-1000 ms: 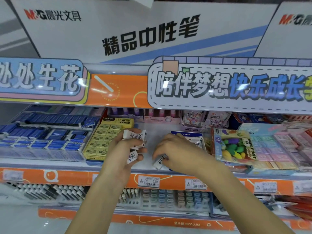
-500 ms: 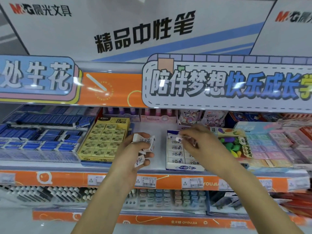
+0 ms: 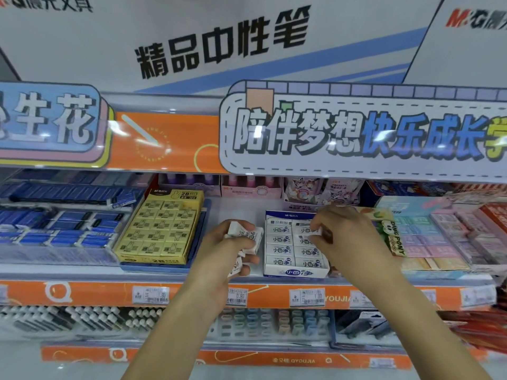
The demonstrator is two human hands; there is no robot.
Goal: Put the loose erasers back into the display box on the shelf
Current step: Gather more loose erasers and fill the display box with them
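A white and blue display box (image 3: 295, 272) stands on the shelf, filled with rows of white erasers in two columns. My left hand (image 3: 219, 252) hovers just left of the box, shut on several loose white erasers (image 3: 247, 237). My right hand (image 3: 345, 237) reaches over the box's upper right part, its fingertips pinching one white eraser (image 3: 311, 235) down onto the right column.
A yellow 2B eraser box (image 3: 159, 229) sits to the left, with blue eraser packs (image 3: 60, 220) beyond. A Ding Pony pack (image 3: 395, 239) and pastel eraser boxes (image 3: 433, 237) stand to the right. An overhanging banner (image 3: 356, 133) limits headroom. Orange price rail (image 3: 82, 293) marks the shelf's edge.
My right hand rose from the shelf front near my left hand to the back of the box with one eraser, then drew back a little over the right column. My left hand stayed put.
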